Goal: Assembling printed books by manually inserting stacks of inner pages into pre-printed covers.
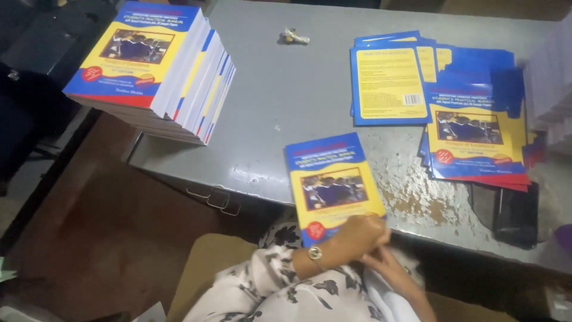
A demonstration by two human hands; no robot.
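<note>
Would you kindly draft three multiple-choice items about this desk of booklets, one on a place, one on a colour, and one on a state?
1. Where is the tall stack of booklets?
A. At the table's far left corner
B. On the floor
C. Under the single booklet

2. What colour is the middle band of the single booklet near the hands?
A. Green
B. Yellow
C. White

3. How does that single booklet lie?
A. Opened flat
B. Standing on edge
C. Closed, front cover up

Answers:
1. A: the stack sits on the grey table at its far left corner, overhanging the edge.
2. B: a yellow band surrounds the cover photo, between blue at the top and red at the bottom.
3. C: its cover faces up, closed, with the left hand on its near edge and the right hand just below.
</note>
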